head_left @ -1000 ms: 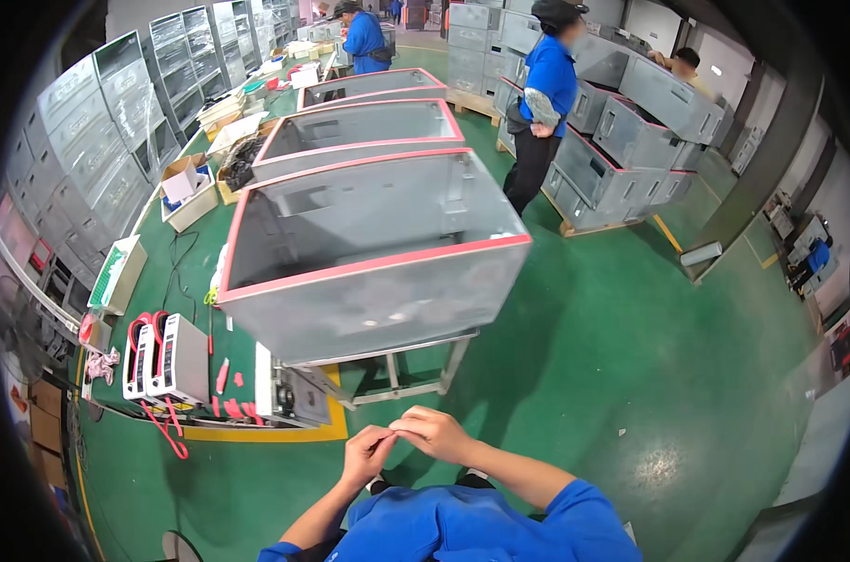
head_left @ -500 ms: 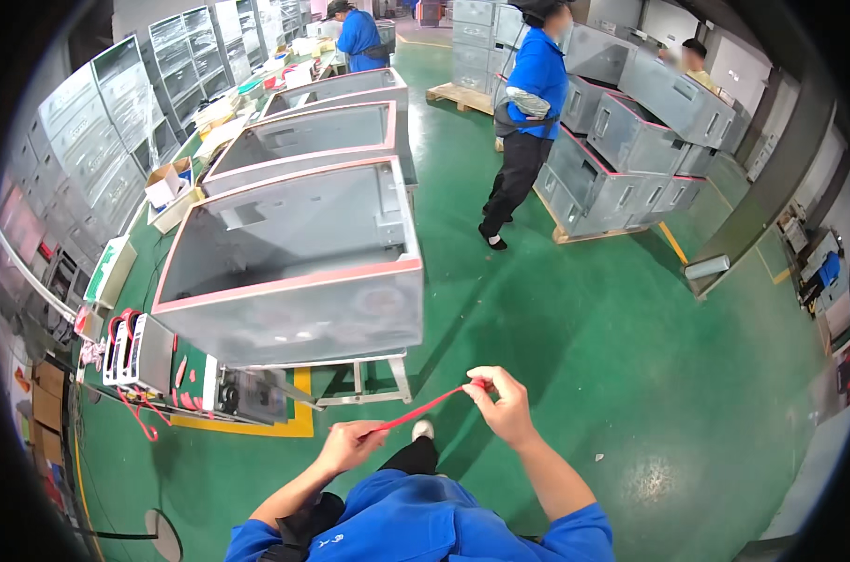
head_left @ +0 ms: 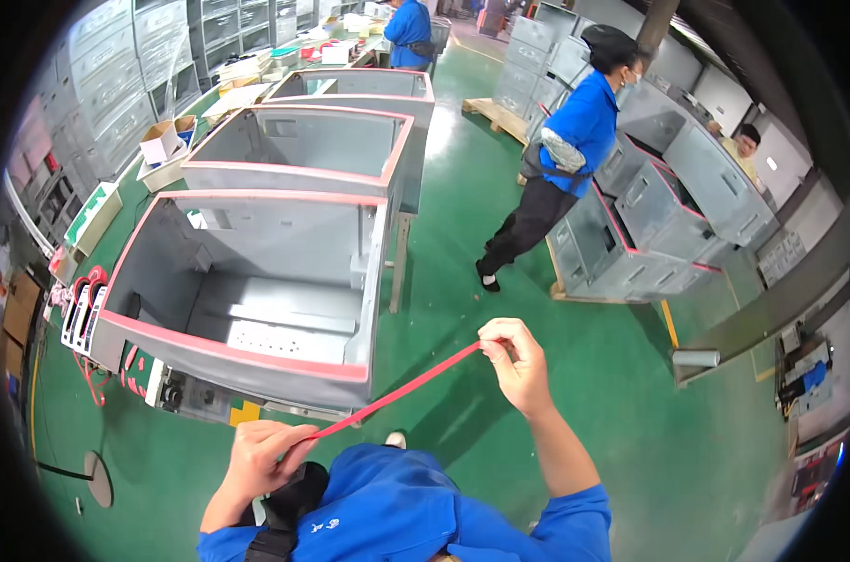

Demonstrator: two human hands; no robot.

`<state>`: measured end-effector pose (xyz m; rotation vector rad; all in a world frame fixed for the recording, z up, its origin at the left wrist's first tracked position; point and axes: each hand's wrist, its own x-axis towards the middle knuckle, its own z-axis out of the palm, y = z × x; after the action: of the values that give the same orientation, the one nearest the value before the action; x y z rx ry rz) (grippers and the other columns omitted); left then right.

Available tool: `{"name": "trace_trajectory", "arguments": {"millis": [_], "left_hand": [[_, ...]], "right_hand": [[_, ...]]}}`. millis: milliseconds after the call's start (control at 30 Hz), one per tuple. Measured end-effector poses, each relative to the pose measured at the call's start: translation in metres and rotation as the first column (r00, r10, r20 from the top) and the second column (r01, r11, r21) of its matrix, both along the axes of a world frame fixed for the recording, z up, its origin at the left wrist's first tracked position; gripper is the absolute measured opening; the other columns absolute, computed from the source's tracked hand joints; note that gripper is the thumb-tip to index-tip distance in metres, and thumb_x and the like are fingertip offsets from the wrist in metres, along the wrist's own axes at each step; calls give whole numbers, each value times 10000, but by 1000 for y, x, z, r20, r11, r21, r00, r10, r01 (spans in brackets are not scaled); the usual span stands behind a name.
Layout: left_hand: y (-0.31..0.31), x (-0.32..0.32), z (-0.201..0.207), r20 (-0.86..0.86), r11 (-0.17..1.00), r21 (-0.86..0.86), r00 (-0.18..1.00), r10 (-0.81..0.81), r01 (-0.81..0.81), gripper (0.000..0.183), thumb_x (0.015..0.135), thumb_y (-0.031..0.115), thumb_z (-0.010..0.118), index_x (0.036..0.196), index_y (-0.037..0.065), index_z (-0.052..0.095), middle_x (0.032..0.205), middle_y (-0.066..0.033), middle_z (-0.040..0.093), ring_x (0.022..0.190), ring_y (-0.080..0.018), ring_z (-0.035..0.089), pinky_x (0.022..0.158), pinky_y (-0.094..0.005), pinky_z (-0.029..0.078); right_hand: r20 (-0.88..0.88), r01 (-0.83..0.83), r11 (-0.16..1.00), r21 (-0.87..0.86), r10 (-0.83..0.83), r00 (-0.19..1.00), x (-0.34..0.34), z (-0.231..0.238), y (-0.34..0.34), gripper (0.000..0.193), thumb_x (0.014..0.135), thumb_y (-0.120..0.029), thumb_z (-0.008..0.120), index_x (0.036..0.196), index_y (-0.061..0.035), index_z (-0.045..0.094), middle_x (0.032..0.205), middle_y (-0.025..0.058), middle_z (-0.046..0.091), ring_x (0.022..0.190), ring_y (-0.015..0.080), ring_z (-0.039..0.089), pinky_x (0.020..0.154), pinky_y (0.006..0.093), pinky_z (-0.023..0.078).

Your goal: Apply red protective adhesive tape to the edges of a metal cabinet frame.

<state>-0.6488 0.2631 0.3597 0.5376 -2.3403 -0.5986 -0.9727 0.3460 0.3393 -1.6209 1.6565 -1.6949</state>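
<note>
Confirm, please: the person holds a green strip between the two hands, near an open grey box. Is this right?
Not quite: the head view shows that the strip is red, not green. The left hand and right hand do hold it between them, near an open grey box.

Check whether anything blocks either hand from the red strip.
Nothing visible does: the left hand and right hand both already pinch the red strip, which is stretched between them with nothing lying across it.
</note>
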Motion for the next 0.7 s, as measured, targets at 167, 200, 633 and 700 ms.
{"name": "trace_trajectory", "arguments": {"millis": [167, 200, 633, 700], "left_hand": [[-12, -23, 21, 22, 963, -114, 968, 248, -244, 174, 642, -27, 687, 791, 39, 625, 670, -73, 631, 585, -218, 609, 530, -294, 447], [-14, -26, 21, 20, 943, -138, 951, 308, -302, 174, 641, -31, 685, 787, 40, 624, 669, -72, 630, 590, -217, 608, 536, -291, 444], [-26, -109, -4, -130, 397, 249, 376, 918, -883, 116, 734, -88, 606, 823, -16, 626, 779, -89, 588, 621, -138, 538, 528, -224, 419], [-27, -127, 1, -124, 300, 391, 273, 954, -870, 103, 750, -66, 610, 840, -18, 622, 806, -80, 585, 651, -118, 534, 554, -219, 420]], "right_hand": [[86, -202, 979, -34, 205, 975, -44, 12, -76, 52, 868, -25, 537, 904, -31, 500, 812, 14, 506, 716, 78, 491, 655, 206, 415], [125, -248, 968, -40, 251, 960, -50, 13, -92, 46, 860, -15, 539, 892, -24, 507, 823, 23, 510, 712, 85, 501, 656, 215, 425], [111, -814, 580, 23, 808, 579, -113, 35, -313, 141, 835, 26, 557, 965, -13, 594, 853, 15, 562, 740, 65, 533, 636, 196, 448], [189, -874, 481, 66, 854, 484, -114, 42, -346, 168, 840, 22, 552, 1001, -9, 590, 836, 20, 574, 730, 68, 543, 646, 199, 452]]}}
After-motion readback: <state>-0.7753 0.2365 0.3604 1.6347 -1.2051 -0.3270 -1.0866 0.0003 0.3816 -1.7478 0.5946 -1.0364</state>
